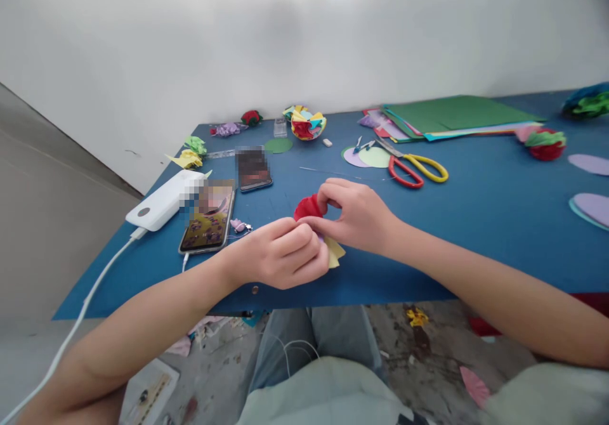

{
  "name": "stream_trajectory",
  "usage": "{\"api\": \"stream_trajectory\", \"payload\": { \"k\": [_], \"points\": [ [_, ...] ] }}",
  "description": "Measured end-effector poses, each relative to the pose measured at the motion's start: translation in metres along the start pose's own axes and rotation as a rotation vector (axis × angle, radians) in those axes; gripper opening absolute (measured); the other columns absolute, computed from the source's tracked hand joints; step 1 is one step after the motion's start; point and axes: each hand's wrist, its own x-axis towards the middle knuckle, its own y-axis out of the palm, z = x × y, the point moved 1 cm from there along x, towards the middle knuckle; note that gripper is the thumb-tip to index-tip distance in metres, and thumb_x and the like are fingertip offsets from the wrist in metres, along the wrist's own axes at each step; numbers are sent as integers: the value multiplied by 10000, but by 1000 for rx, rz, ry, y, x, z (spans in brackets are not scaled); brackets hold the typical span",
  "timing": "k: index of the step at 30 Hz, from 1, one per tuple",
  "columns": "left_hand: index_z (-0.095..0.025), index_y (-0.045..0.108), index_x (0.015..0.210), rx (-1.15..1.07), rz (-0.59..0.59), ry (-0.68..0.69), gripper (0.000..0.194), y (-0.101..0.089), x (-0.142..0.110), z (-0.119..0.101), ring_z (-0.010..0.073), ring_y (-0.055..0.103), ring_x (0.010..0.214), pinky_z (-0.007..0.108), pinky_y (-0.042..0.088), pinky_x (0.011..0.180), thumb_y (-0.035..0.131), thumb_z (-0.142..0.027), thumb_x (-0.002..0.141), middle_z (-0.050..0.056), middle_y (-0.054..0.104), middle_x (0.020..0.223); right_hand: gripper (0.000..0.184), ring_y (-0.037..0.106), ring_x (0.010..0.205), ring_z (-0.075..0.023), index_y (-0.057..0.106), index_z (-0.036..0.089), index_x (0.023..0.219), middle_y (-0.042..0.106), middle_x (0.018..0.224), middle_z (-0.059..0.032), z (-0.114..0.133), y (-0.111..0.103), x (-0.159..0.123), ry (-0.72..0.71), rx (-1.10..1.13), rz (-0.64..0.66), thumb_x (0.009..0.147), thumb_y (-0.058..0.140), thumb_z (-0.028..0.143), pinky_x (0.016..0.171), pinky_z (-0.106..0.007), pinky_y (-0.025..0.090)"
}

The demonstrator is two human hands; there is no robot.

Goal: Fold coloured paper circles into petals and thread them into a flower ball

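Observation:
Over the front part of the blue table, my two hands meet at a flower of crinkled red paper (307,208). My left hand (288,252) is closed round its lower part, and pale yellow paper (334,255) sticks out below the fingers. A sliver of purple paper also shows there. The thumb and fingertips of my right hand (354,214) pinch the right edge of the red paper. My left fingers hide the flower's base.
Red-and-yellow-handled scissors (413,165) lie behind my right hand, near paper circles (373,156). Coloured sheets (461,117) are stacked at the back. Two phones (209,217) and a corded white power bank (164,202) lie left. A bowl of paper pieces (308,127) stands at the back.

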Motion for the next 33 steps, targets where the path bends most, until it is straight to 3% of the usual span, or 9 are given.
{"api": "stream_trajectory", "payload": {
  "k": [7, 10, 12, 18, 21, 27, 33],
  "points": [
    [-195, 613, 835, 1, -15, 119, 54, -5, 2, -4, 113, 520, 708, 240, 454, 598, 570, -192, 802, 1, 599, 724, 216, 446, 595, -91, 542, 179, 708, 539, 682, 17, 6, -2, -2, -47, 50, 34, 817, 532, 366, 556, -217, 318],
    [-188, 607, 830, -9, -34, 109, 48, -6, 3, -5, 116, 520, 713, 248, 436, 589, 566, -196, 806, 9, 602, 730, 166, 463, 598, -91, 572, 177, 746, 555, 691, 11, 6, -1, -3, -86, 30, 24, 826, 518, 312, 556, -216, 327],
    [-190, 600, 821, -5, -25, 33, 38, -4, 1, -4, 120, 527, 713, 258, 421, 578, 567, -198, 805, 10, 608, 738, 170, 473, 600, -93, 579, 171, 767, 563, 697, 2, 6, 0, -4, -132, -2, -4, 843, 492, 295, 559, -216, 341],
    [-162, 540, 817, -136, -2, -393, 56, 6, -5, 0, 131, 493, 613, 272, 374, 544, 569, -179, 772, 12, 588, 664, 231, 496, 624, -115, 572, 142, 822, 573, 714, -39, 6, -2, -5, -365, -125, -65, 894, 369, 227, 566, -222, 388],
    [-166, 524, 802, -172, 16, -511, 37, 7, -6, 1, 126, 458, 587, 259, 361, 544, 546, -164, 772, 5, 552, 623, 234, 520, 646, -129, 566, 134, 849, 590, 736, -60, 6, -2, -4, -444, -185, -83, 891, 346, 205, 565, -230, 410],
    [-174, 497, 745, -211, 7, -604, 52, 5, -6, -1, 120, 427, 575, 255, 353, 557, 510, -173, 795, 5, 522, 617, 192, 545, 655, -139, 551, 142, 820, 596, 710, -60, 7, -3, -4, -530, -239, -92, 873, 379, 209, 557, -236, 429],
    [-182, 486, 728, -245, 9, -564, 83, 4, -6, 2, 123, 399, 559, 254, 357, 540, 514, -192, 806, -2, 489, 592, 206, 537, 632, -112, 548, 166, 777, 611, 719, -42, 6, -3, -5, -469, -137, -86, 892, 398, 249, 550, -212, 415]
  ]
}}
